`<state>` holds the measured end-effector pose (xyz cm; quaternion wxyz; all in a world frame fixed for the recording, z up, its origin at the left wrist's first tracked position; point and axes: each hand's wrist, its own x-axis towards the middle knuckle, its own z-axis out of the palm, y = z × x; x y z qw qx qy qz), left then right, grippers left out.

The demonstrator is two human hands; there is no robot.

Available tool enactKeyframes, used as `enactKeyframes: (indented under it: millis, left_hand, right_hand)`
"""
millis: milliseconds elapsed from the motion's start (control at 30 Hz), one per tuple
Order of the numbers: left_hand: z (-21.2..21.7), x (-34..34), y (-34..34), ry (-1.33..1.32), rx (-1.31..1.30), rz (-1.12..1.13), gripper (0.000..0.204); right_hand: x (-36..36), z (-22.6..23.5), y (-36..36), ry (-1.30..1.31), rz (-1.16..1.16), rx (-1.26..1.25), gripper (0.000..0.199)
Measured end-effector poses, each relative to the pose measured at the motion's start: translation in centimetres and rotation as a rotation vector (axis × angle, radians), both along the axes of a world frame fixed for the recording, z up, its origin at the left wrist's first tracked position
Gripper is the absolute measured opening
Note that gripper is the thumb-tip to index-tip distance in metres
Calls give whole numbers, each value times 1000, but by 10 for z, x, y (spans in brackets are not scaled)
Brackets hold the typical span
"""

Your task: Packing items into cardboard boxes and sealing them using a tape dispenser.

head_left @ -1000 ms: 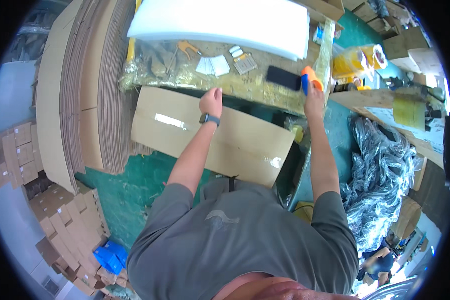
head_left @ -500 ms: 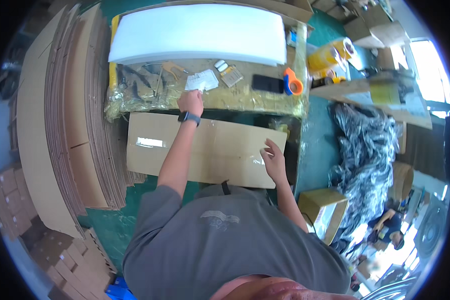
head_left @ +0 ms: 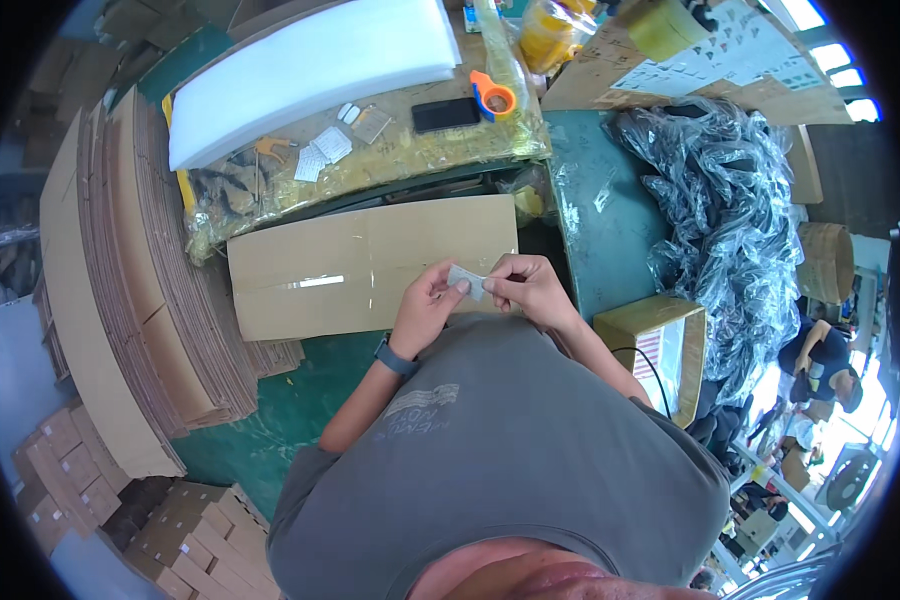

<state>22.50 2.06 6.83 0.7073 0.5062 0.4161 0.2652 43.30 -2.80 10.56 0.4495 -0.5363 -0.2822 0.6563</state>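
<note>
Both hands are together in front of my chest, over the right part of a long cardboard box (head_left: 300, 245). Between them is a small whitish slip of paper (head_left: 467, 281). My left hand (head_left: 428, 305), with a dark watch on its wrist, pinches the slip's left side. Closed at the slip's right edge is my right hand (head_left: 528, 290), thumb against forefinger. Strips of clear tape shine on the box. Beyond it, on the tape-covered table, lie more white printed slips (head_left: 325, 152), orange-handled pliers (head_left: 273, 150), a black phone (head_left: 446, 115) and an orange-and-blue tape dispenser (head_left: 493, 97).
A thick stack of white foam sheets (head_left: 315, 75) covers the table's far side. Flattened cartons (head_left: 135, 270) stand at my left. To the right are an open carton (head_left: 650, 350) and a heap of clear plastic film (head_left: 725, 240). Another person (head_left: 820, 355) is farther off right.
My left hand has come back from the slips on the table with one slip, and my right hand has moved in to grip it. The view has turned to the right.
</note>
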Motion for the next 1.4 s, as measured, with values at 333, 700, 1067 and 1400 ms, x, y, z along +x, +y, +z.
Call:
enactKeyframes:
  millis: [333,700,1067,1400]
  left_hand:
    - [44,96,-31,-174,-141,173,22]
    - [45,98,-39,-388,-490,-5,14]
    - [-51,65,-57,325,-148,627,12]
    - [-117,98,13,509,805,-183,18]
  right_hand:
    - [70,20,-26,-330,-88,341,17]
    - [125,12,-15,340,321,-42,14]
    - [155,-314,63,-681,-359,97,4]
    - [178,-264,48,91,-115,-518,53]
